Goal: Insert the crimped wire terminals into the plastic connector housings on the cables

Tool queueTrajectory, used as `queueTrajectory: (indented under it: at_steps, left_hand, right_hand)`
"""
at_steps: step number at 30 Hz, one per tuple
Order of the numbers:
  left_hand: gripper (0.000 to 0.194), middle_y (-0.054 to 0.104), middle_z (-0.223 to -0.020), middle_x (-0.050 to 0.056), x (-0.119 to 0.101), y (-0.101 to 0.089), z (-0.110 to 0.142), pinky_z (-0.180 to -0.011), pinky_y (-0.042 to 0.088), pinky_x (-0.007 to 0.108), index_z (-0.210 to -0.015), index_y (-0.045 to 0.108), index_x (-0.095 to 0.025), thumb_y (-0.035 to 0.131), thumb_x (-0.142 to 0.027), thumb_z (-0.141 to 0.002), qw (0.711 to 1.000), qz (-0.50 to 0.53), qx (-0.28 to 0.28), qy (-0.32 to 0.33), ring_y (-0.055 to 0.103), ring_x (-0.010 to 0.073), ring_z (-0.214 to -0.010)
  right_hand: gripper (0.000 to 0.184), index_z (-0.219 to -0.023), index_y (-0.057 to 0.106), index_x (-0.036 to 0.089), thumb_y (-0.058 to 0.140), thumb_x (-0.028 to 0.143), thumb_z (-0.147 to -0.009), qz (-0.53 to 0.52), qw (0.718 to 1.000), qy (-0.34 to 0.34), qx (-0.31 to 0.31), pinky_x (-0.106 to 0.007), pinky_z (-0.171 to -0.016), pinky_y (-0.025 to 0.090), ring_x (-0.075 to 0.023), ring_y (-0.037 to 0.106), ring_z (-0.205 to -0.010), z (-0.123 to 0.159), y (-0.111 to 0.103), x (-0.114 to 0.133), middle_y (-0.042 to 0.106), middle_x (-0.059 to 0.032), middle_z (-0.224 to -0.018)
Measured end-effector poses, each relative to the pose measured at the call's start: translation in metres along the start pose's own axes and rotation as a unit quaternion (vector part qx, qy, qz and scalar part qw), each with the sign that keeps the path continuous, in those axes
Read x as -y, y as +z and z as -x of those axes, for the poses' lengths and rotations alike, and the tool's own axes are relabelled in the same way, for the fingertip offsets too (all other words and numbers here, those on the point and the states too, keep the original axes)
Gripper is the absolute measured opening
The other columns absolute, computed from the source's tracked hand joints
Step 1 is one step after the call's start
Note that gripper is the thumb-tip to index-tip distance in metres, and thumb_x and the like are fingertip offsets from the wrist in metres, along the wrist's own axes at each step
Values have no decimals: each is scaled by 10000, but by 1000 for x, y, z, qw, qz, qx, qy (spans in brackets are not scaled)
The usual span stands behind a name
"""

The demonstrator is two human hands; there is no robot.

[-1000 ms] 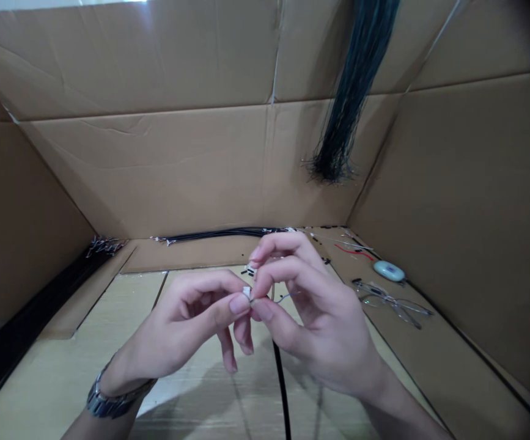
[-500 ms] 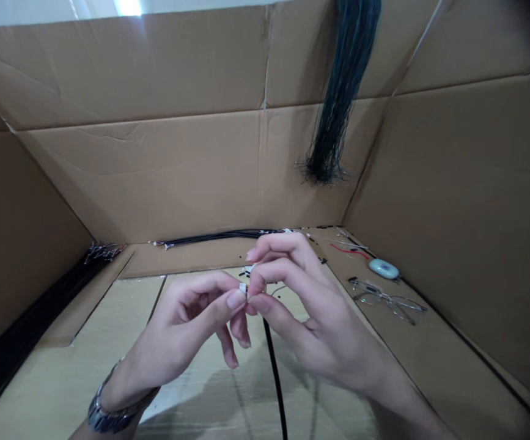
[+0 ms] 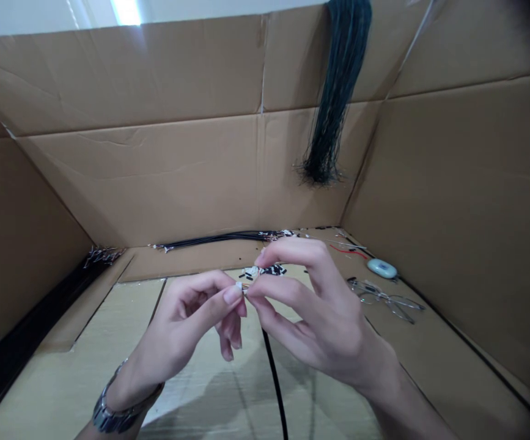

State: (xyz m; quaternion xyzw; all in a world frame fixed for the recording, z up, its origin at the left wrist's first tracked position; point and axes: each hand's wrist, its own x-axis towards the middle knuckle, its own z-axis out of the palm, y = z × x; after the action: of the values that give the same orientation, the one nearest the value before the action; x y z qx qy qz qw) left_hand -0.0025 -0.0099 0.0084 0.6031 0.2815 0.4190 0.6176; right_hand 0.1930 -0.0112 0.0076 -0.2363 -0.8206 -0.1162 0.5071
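Both my hands meet at the middle of the view, inside a large cardboard box. My left hand (image 3: 191,330), with a metal watch (image 3: 113,415) on the wrist, pinches a tiny white connector (image 3: 239,285) between thumb and forefinger. My right hand (image 3: 320,324) pinches the same spot from the right with thumb and forefinger, its other fingers raised. A black wire (image 3: 274,385) hangs down from the fingertips toward me. What my right fingers grip is too small to make out.
A hanging bundle of dark wires (image 3: 335,98) drapes over the back wall. Black wire bundles (image 3: 214,238) lie along the back; more run down the left side (image 3: 26,330). Small loose parts (image 3: 271,269), glasses (image 3: 386,297) and a pale oval case (image 3: 382,267) lie right.
My view has tilted up slightly. My right fingers have spread and lifted, and the pinch point has shifted a little left and down; both hands stay together on the small part.
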Motion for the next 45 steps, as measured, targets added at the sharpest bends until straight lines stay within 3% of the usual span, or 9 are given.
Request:
queueTrajectory:
  at_steps: [8,14,23,27,31,35,39,45]
  left_hand:
    - [282,651,-556,-1,-1,-2,1,-473,532,141,-787,709,-151,658,-365,-965,1000,21,14,-14,604,82,-487]
    - [299,648,-558,15,-3,-1,2,-459,529,168,-770,701,-143,658,-371,-958,1000,2,8,-15,582,96,-478]
    - [277,653,-589,11,-1,-2,4,-479,556,138,-776,714,-144,660,-340,-964,999,33,36,-10,612,82,-502]
    - [245,666,-638,11,-1,0,3,-488,575,141,-795,728,-150,671,-325,-957,998,43,43,-4,622,77,-508]
    - [218,666,-658,13,-1,4,4,-492,584,152,-813,736,-157,668,-304,-959,999,20,39,12,631,82,-510]
    - [212,663,-681,18,2,6,4,-472,583,167,-825,745,-158,662,-297,-961,998,-6,42,40,637,93,-513]
    - [189,673,-723,10,6,4,6,-516,592,159,-849,749,-167,641,-254,-977,997,-26,48,62,654,82,-536]
    - [184,688,-732,11,9,3,8,-531,604,148,-912,767,-184,617,-250,-994,997,4,59,54,666,88,-591]
  right_hand:
    - [170,-986,616,197,599,43,-917,-115,992,42,-7,-332,-819,578,-170,636,-957,0,2,-3,578,-55,-1008]
    - [183,-1026,632,213,587,61,-935,-133,990,50,4,-326,-761,586,-166,637,-902,1,3,-4,573,-54,-1019]
    - [70,-1023,595,197,564,141,-995,-164,985,27,43,-340,-851,562,-176,599,-965,1,1,-4,567,-64,-1030]
    - [35,-1013,585,195,576,165,-996,-201,973,84,71,-323,-903,556,-170,599,-1022,0,-4,1,557,-65,-1065]
    - [41,-971,571,210,564,183,-1001,-234,952,165,105,-257,-879,560,-128,614,-958,-1,-14,12,547,-36,-1060]
    - [49,-969,557,223,543,198,-1009,-192,948,222,126,-218,-789,567,-111,637,-927,0,-24,24,536,-22,-1091]
    - [71,-991,548,224,496,216,-1038,-174,945,233,149,-215,-821,557,-103,646,-950,-1,-30,30,529,-12,-1119]
    - [152,-963,547,224,469,311,-1059,-246,916,256,188,-268,-829,550,-117,636,-956,-5,-31,23,522,-7,-1148]
